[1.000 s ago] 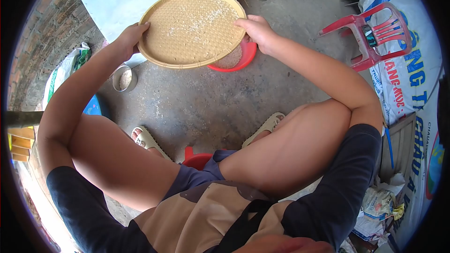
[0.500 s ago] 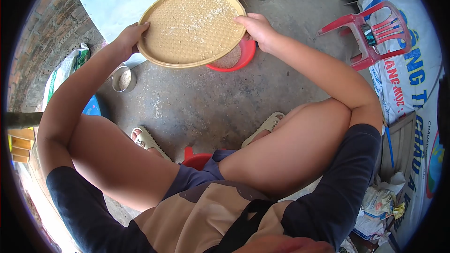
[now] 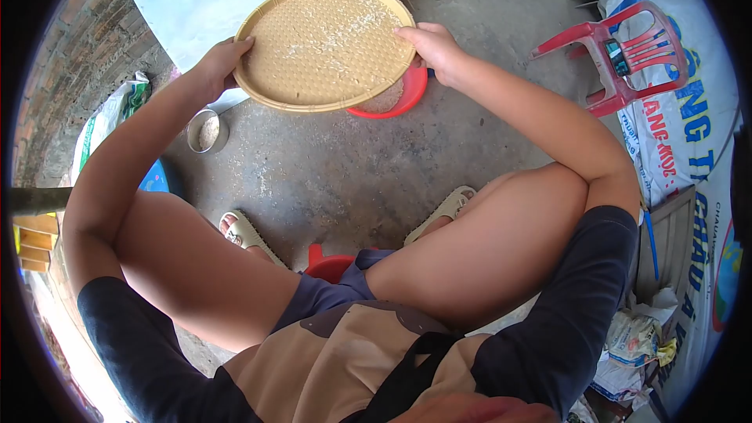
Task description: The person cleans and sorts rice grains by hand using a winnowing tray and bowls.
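Note:
A round woven bamboo winnowing tray (image 3: 313,70) is held up in front of me, with white grains scattered in a band over its upper middle. My left hand (image 3: 222,68) grips its left rim, thumb over the edge. On the right rim my right hand (image 3: 433,51) is closed, thumb on top and fingers hidden beneath. Partly covered by the tray, a red basin (image 3: 411,95) with pale grain in it sits on the floor below. A metal pot (image 3: 208,131) holding some grain stands below my left hand.
A pale sheet (image 3: 180,8) lies behind the tray. To the right are a red plastic chair (image 3: 619,55) with a dark device on it and large printed sacks (image 3: 693,125). A brick wall (image 3: 78,55) rises at left. Red plastic (image 3: 329,268) shows between my legs.
The tray has shifted slightly to the right with both hands on it. The grains on it have moved a little. Everything else stays where it was.

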Available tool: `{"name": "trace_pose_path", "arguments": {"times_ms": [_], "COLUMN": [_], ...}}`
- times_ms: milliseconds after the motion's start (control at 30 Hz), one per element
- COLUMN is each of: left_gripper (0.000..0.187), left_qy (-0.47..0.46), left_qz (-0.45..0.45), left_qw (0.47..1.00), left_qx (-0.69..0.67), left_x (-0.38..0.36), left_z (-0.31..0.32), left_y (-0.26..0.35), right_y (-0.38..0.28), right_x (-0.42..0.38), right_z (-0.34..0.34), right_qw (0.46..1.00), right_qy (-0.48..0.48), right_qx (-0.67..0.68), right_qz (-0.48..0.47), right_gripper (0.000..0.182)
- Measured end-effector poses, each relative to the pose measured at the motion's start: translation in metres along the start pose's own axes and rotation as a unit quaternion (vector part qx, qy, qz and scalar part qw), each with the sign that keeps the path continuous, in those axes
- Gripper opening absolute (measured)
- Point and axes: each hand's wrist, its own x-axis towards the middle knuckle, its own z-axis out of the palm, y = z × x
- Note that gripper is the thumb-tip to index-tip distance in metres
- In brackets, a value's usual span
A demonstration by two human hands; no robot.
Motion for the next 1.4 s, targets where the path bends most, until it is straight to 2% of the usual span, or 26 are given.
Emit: {"name": "trace_pose_path", "arguments": {"times_ms": [67,167,300,367,467,567,767,833,900,967,1067,1167,1300,1367,1400], "left_gripper": [0.034,0.034,0.035,0.035,0.039,0.032,0.033,0.034,0.034,0.032,0.029,0.030,0.035,0.036,0.038], "left_qy": [-0.030,-0.037,-0.012,-0.002,-0.009,-0.043,-0.019,-0.010,0.000,-0.004,-0.039,-0.035,-0.010,-0.014,-0.011], "left_qz": [0.009,0.021,0.022,0.021,-0.010,0.012,0.027,0.022,0.018,0.005,0.010,0.015,0.030,0.033,0.019], "left_qw": [1.000,0.999,0.999,0.999,1.000,0.999,0.999,0.999,1.000,1.000,0.999,0.999,0.999,0.999,1.000], "left_qx": [0.001,-0.002,0.026,0.025,0.004,0.003,0.029,0.034,0.008,-0.006,0.005,0.015,0.036,0.034,0.022], "left_x": [-0.011,-0.013,0.001,0.009,-0.002,-0.007,-0.006,0.006,0.008,0.001,-0.009,-0.017,0.001,0.012,0.008], "left_z": [0.012,0.013,-0.007,-0.013,-0.004,0.012,-0.003,-0.015,-0.015,-0.005,0.013,0.016,-0.012,-0.019,-0.016], "left_y": [0.000,0.001,0.006,0.001,0.001,-0.006,0.008,0.004,0.001,-0.001,-0.006,0.003,0.008,0.001,0.002], "right_y": [0.010,0.011,-0.003,-0.005,0.002,0.008,0.005,-0.001,-0.004,-0.003,0.007,0.010,-0.005,-0.005,-0.005], "right_x": [0.013,0.015,-0.005,-0.008,0.005,0.015,0.007,-0.003,-0.006,-0.001,0.013,0.012,-0.009,-0.009,-0.007], "right_z": [-0.012,-0.015,0.006,0.012,0.002,-0.015,0.000,0.010,0.011,0.005,-0.013,-0.013,0.009,0.013,0.012], "right_qw": [0.998,0.997,0.999,1.000,1.000,0.999,0.998,0.999,0.999,0.999,0.996,0.996,0.999,0.999,0.999], "right_qy": [0.053,0.061,0.048,-0.014,0.014,0.045,0.057,-0.020,-0.024,0.031,0.063,0.085,0.053,-0.021,-0.018], "right_qx": [0.044,0.054,0.011,-0.007,0.003,0.011,0.005,-0.035,-0.017,0.002,0.055,0.037,0.010,-0.007,-0.003], "right_qz": [-0.011,-0.004,-0.015,-0.022,-0.007,0.007,0.014,-0.028,-0.022,-0.008,-0.001,0.013,-0.003,-0.031,-0.029], "right_gripper": [0.017,0.018,0.018,0.017,0.019,0.022,0.020,0.019,0.018,0.019,0.021,0.020,0.018,0.017,0.018]}}
